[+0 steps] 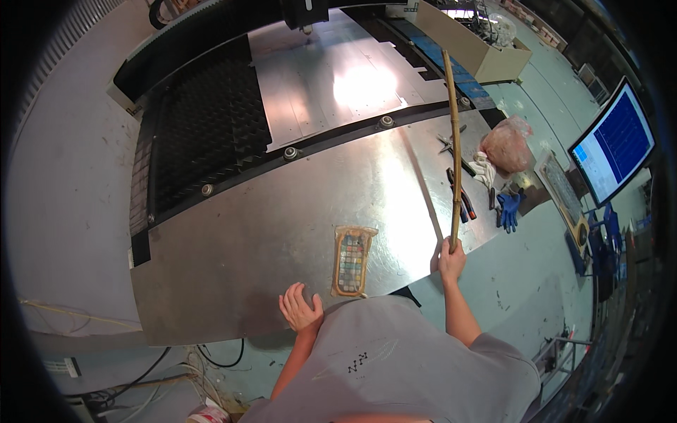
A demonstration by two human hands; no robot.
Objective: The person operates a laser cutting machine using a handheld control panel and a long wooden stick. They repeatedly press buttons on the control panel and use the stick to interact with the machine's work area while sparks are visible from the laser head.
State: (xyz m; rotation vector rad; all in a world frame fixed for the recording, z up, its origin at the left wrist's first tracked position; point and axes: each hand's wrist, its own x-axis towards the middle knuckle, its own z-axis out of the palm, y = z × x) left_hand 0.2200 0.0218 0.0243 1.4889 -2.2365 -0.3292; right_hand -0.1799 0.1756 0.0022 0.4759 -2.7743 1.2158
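Note:
My right hand [452,261] grips the lower end of a long bamboo stick [455,148]. The stick rises over the right part of the metal table [268,225], and its far tip reaches past the rail. Near the table's front edge my left hand [300,308] rests with fingers spread, holding nothing. Between my hands lies a plastic-wrapped keypad remote [352,261] with rows of coloured buttons. Beyond the table a shiny metal sheet [296,84] lies on the cutting machine's bed, beneath the black machine head [305,13].
Pliers [463,201], a blue glove [509,211], a white glove [483,169] and a pinkish plastic bag [508,144] lie at the table's right. A monitor [615,144] and keyboard [559,181] stand farther right. Round rollers [290,153] line the rail. Cables [224,359] hang below left.

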